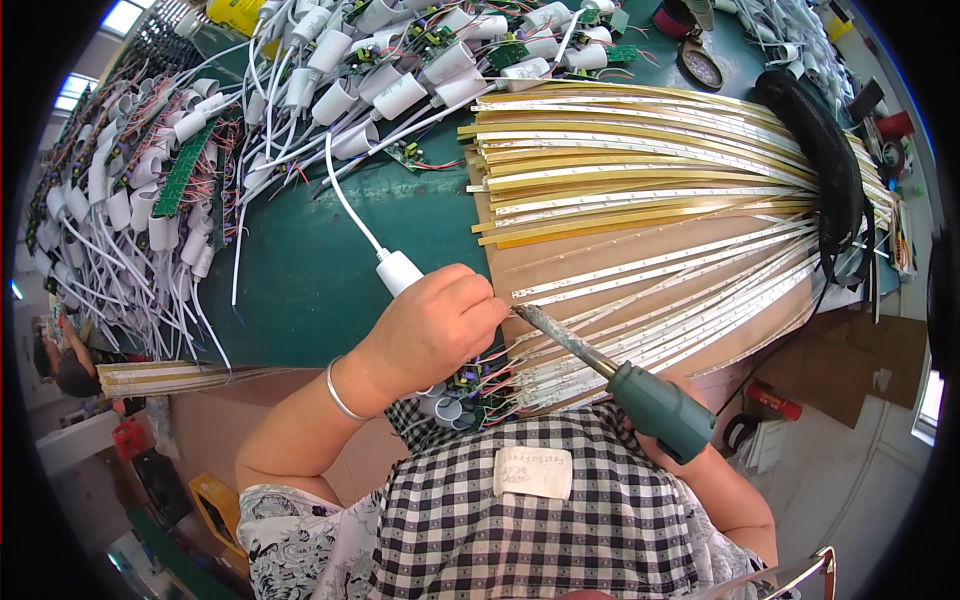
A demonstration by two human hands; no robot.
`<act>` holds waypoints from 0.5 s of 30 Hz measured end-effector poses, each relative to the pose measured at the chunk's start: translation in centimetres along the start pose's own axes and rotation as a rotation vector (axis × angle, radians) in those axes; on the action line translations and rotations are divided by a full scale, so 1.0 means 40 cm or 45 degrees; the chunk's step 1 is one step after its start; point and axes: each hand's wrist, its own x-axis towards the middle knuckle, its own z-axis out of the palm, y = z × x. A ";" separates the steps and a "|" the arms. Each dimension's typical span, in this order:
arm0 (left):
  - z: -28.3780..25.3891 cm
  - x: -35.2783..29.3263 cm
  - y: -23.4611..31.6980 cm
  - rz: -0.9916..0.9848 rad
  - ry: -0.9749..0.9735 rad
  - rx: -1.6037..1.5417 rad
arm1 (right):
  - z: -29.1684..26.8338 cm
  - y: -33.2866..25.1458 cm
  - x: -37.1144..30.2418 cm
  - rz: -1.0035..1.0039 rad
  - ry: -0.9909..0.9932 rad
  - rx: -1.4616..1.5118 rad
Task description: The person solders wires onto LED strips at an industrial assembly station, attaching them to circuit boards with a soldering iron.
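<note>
My left hand point(435, 320), with a silvery bangle on its wrist, is closed, its thumb and fingers pinched together. A white cylindrical plastic housing point(398, 272) with a white cable point(350, 210) sticks out of its far side. My right hand point(690, 390), mostly hidden, grips a soldering iron point(660, 412) by its green handle. The iron's tip is right beside my left fingertips, at the left ends of thin white LED strips point(640, 285). Whatever small part the fingertips pinch is hidden. Below my left hand, several small circuit boards point(480, 388) with wires hang at the table edge.
Yellow-edged strips point(620, 150) lie bundled on brown cardboard point(570, 258), under a black wrapped weight point(810, 140). White housings point(400, 97) with wires pile up behind and at left on the green table point(300, 280). A round tin point(700, 68) stands at the back.
</note>
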 end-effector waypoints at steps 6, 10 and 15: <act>-0.001 0.001 0.001 -0.006 0.007 0.000 | -0.002 -0.011 0.006 0.045 0.008 0.029; 0.001 0.001 0.001 -0.002 0.019 0.004 | -0.019 -0.014 0.022 -0.096 -0.072 -0.159; -0.001 -0.001 -0.001 -0.015 -0.012 0.020 | -0.014 -0.042 0.033 -0.132 0.031 -0.210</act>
